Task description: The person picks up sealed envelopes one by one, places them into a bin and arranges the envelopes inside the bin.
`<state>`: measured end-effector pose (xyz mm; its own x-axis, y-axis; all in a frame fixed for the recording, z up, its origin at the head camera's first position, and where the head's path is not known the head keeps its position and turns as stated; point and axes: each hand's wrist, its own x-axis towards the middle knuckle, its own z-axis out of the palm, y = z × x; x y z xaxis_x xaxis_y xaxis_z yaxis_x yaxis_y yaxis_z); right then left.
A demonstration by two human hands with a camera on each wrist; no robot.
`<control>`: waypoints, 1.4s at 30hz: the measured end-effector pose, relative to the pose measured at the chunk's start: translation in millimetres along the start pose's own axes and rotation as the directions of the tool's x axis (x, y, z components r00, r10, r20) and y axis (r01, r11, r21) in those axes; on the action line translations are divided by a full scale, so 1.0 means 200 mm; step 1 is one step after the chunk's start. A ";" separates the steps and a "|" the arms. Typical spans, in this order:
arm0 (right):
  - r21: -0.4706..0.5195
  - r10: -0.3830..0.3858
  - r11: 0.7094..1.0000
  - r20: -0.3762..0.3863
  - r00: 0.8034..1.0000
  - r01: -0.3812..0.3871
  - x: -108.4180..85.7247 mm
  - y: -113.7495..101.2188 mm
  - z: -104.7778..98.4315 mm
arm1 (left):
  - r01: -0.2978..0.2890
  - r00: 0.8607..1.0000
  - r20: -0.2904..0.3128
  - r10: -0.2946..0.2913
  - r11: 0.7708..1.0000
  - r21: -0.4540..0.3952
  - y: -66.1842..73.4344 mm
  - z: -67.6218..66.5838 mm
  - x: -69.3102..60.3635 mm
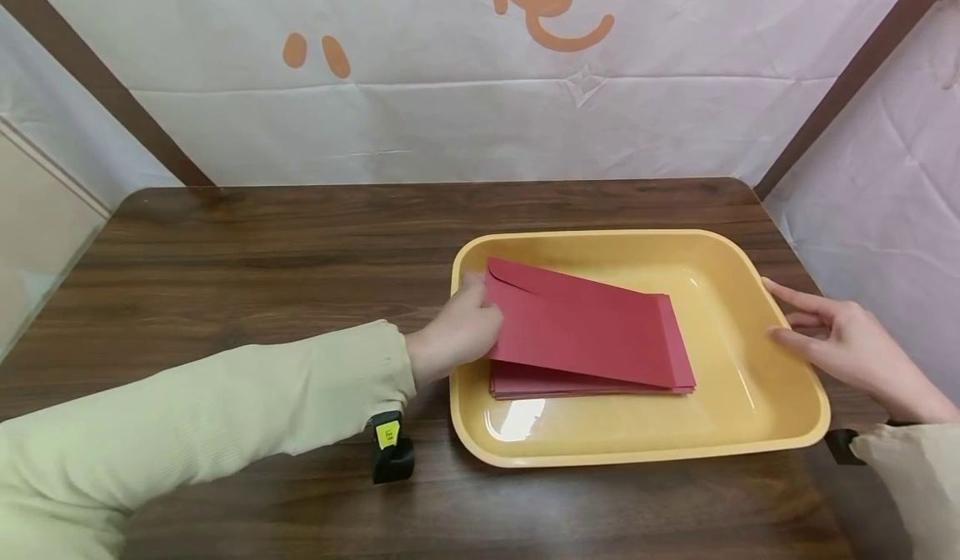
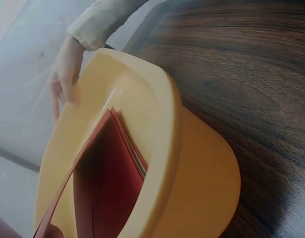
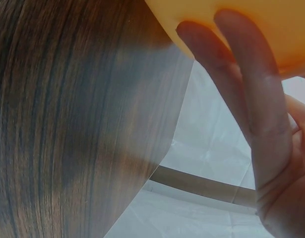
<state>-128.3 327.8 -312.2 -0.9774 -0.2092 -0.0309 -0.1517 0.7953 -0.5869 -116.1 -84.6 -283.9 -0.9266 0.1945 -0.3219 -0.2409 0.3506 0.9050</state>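
Observation:
A yellow tray point(image 1: 637, 458) with rounded corners stands on the right half of the table, holding a small stack of red envelopes point(image 1: 525, 392). My left hand point(image 1: 461, 331) reaches over the tray's left rim and pinches the top red envelope point(image 1: 585, 327) by its flap end. That end is raised off the stack; in the left wrist view a gap shows beneath the lifted envelope point(image 2: 68, 173). My right hand point(image 1: 847, 339) is at the tray's right rim. Its fingers point(image 3: 256, 79), fairly straight, touch the outside of the tray wall point(image 3: 296, 39) in the right wrist view.
The dark wood-grain table point(image 1: 247, 277) extends left of the tray and in front of it. A white sheet point(image 1: 450, 127) with orange drawings hangs behind the table. Another pale sheet point(image 1: 892, 185) hangs along the right side. Black straps with small devices sit on both wrists.

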 end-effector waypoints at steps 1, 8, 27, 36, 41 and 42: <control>0.003 0.000 1.000 0.001 1.000 0.000 0.00 0.00 0.00 | 0.002 1.000 0.001 -0.002 1.000 0.012 0.00 0.00 0.00; 0.006 -0.003 1.000 -0.001 1.000 0.003 0.01 0.00 0.00 | 0.006 1.000 0.005 -0.007 0.993 0.118 0.01 0.01 0.02; 0.051 0.021 0.998 0.024 0.999 -0.023 0.00 0.01 0.00 | 0.087 0.991 0.018 -0.135 0.724 0.684 0.03 0.07 0.07; 0.008 0.028 1.000 0.029 0.999 -0.028 0.00 0.00 0.00 | 0.110 0.991 -0.022 -0.135 0.686 0.719 0.01 0.10 0.08; -0.006 0.032 0.999 0.029 0.999 -0.032 0.00 0.00 0.00 | 0.116 0.990 -0.034 -0.135 0.662 0.740 0.01 0.13 0.09; -0.010 0.032 0.999 0.027 0.999 -0.031 0.00 0.01 0.00 | 0.118 0.990 -0.035 -0.137 0.659 0.743 0.01 0.13 0.09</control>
<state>-128.2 328.8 -312.7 -0.9774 -0.1991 -0.0711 -0.1223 0.8069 -0.5779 -125.4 -56.5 -294.3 -0.8945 0.1122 -0.4327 -0.0530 0.9345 0.3520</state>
